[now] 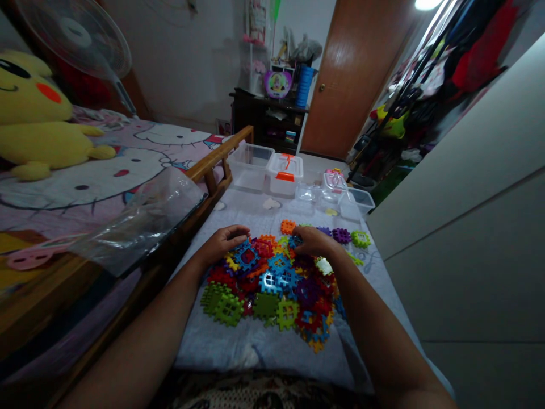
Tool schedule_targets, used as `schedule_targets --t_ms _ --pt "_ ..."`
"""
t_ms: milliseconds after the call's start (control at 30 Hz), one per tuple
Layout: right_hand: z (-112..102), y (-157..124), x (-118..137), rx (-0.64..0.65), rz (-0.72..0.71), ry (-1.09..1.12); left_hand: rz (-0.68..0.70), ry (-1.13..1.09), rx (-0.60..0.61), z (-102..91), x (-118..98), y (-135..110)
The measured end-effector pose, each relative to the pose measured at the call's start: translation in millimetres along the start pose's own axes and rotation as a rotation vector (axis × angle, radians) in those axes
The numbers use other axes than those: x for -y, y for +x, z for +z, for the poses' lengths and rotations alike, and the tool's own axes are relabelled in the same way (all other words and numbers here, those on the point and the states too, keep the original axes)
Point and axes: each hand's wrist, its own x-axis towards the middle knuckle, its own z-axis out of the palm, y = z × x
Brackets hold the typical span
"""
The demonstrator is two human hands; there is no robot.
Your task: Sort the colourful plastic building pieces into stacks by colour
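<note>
A heap of square interlocking plastic blocks (266, 305) in green, red, blue, purple, yellow and orange lies on the cloth-covered surface in front of me. My left hand (223, 243) rests at the far left edge of the heap, fingers loosely curved and apart from the thumb, beside a blue window-shaped block (246, 255). At the far right side, my right hand (315, 242) has its fingers closed on a blue block (294, 242), partly hidden by them. Beyond the heap sit an orange block (288, 226), a purple block (341, 236) and a light green block (360, 239).
Clear plastic boxes stand along the far end, including an open bin (251, 166) and a lidded box with orange latches (285, 175). A wooden bed rail (221, 152) with a plastic bag (149, 216) runs at left. A white cabinet (464, 187) borders the right.
</note>
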Motion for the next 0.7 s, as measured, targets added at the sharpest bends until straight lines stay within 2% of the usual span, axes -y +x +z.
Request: schedule_targets --t_ms 233,367,533,700 --pt "0.1 -0.3 5.0 -0.051 -0.035 -0.068 0.02 0.035 0.012 -1.6 3.2 0.8" --pt "-9.5 5.3 8.6 -0.178 -0.124 -0.045 0.018 0.042 -0.001 -1.2 2.1 0.3" --pt "-16.2 41.5 20.8 -0.31 -0.177 -0.071 0.017 0.031 -0.005 0.2 -2.8 -1.6" --pt "0.9 81.6 31.6 -0.277 -0.11 -0.112 0.011 0.015 0.003 1.1 -7.8 -3.5"
